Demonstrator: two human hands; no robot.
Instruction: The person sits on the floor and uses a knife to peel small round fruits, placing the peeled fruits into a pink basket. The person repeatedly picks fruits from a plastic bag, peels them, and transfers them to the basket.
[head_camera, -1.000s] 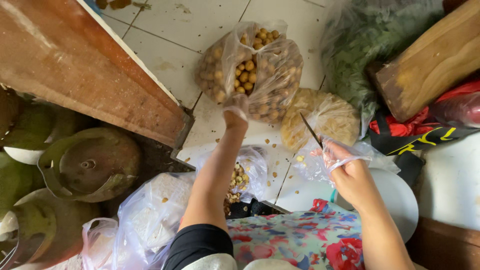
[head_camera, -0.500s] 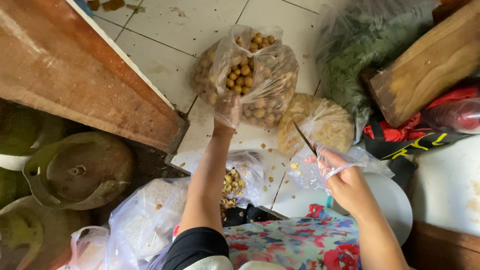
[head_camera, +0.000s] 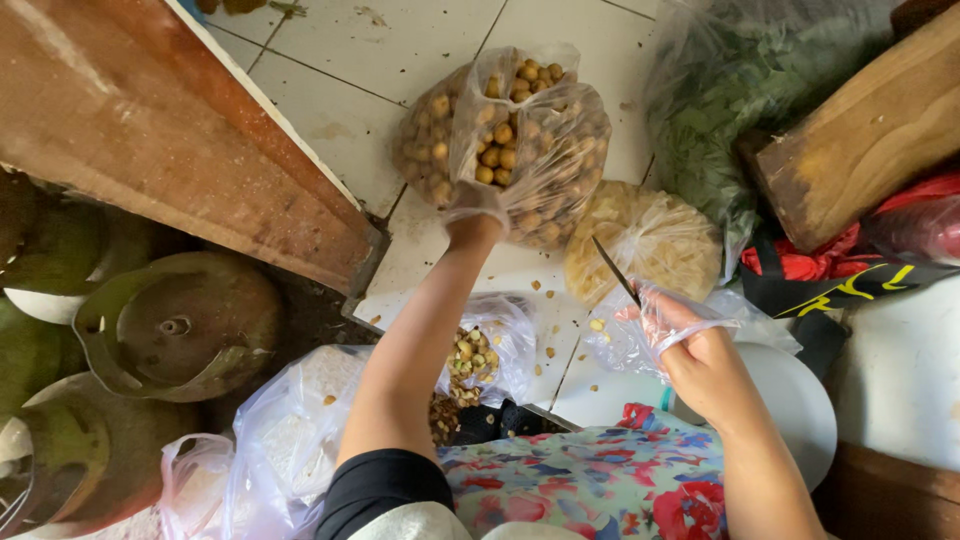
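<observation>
Hands in thin clear gloves work over a tiled floor (head_camera: 390, 60). The left hand (head_camera: 474, 205) reaches to twelve o'clock, fingers closed on the clear bag of small brown fruit (head_camera: 510, 140). The right hand (head_camera: 680, 335), at three o'clock, grips a slim knife (head_camera: 614, 270), blade pointing up-left. A bag of pale peeled pieces (head_camera: 650, 245) lies just beside the blade, between both hands.

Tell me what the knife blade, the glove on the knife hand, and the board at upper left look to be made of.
Knife blade: likely metal, thin, dark and dull.
Glove on the right hand: thin clear plastic film, wrinkled and glossy.
Board: seemingly wood, reddish-brown with worn, streaky grain.
</observation>
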